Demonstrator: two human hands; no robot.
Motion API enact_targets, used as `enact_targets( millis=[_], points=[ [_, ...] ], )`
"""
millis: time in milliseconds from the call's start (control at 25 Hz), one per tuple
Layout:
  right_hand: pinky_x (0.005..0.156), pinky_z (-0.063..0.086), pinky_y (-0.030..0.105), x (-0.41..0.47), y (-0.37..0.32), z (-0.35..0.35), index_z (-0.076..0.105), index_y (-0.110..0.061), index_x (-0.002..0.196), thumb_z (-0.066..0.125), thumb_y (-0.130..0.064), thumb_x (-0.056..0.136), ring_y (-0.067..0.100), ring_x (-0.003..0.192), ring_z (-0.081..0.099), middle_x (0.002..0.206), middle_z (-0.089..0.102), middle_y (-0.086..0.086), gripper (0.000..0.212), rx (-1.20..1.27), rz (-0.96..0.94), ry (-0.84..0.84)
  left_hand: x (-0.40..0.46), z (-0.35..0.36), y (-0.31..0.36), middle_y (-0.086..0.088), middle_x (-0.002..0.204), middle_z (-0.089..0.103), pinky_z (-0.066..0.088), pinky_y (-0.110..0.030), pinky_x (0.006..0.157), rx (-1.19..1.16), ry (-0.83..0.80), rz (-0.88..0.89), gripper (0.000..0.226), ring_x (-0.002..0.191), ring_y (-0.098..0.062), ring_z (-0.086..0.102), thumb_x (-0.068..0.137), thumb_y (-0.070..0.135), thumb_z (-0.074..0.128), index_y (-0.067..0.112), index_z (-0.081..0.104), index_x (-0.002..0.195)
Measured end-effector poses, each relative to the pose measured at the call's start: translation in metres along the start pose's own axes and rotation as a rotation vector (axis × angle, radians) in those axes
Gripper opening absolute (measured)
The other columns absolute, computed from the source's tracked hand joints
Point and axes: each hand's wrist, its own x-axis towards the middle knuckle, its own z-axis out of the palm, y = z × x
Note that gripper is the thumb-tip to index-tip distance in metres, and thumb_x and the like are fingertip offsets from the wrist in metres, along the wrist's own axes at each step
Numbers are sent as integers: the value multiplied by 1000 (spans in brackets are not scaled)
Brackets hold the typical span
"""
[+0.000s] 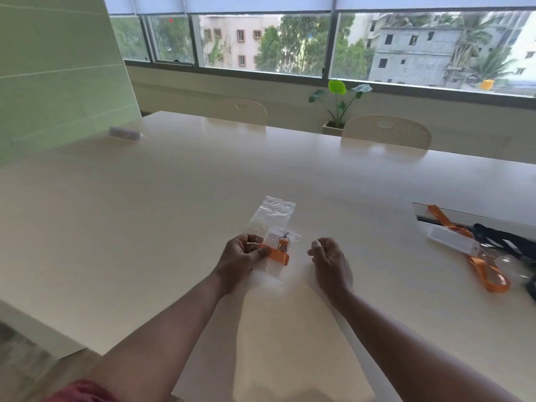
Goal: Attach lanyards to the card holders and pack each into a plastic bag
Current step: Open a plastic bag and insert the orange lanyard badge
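Left hand [242, 258]: fingers and thumb pinch the folded orange lanyard [278, 255] against a clear card holder [274, 258] on the table [145, 213]. An empty clear zip bag [272, 213] lies just beyond, touching it. Right hand [329, 258]: near, fingers loosely curled, holding nothing. Far right: a second orange lanyard [487, 274] with a card holder [451, 240], beside black straps [504, 242].

- We have one view only: head-worn, wide-angle.
- We look forward and down across the table [145, 216] toward the windows [261, 42].
- Both forearms enter from the bottom edge, close below us.
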Motion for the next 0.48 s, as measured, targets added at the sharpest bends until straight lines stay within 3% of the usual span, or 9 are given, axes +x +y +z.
enact_targets(
  millis=[200, 360, 480],
  points=[
    [68, 39, 33, 30, -14, 35, 56, -27, 95, 34, -59, 89, 30, 89, 65, 95, 72, 1, 39, -315, 58, 123, 28, -70, 3, -4, 79, 74, 52, -24, 51, 34, 104, 38, 19, 61, -14, 66, 86, 7, 80, 11, 68, 100],
    [67, 40, 34, 32, -12, 43, 53, -30, 93, 35, -58, 90, 32, 85, 65, 93, 72, 4, 34, -435, 43, 183, 70, -109, 13, -3, 80, 74, 54, -26, 54, 37, 162, 43, 18, 64, -15, 66, 85, 9, 81, 13, 69, 97],
    [71, 42, 35, 26, -10, 45, 55, -28, 94, 42, -50, 93, 33, 94, 63, 98, 71, 4, 26, -503, -30, 188, 101, -119, 19, -4, 84, 74, 54, -26, 56, 75, 163, 36, 17, 65, -15, 67, 86, 9, 81, 15, 68, 94]
  ],
)
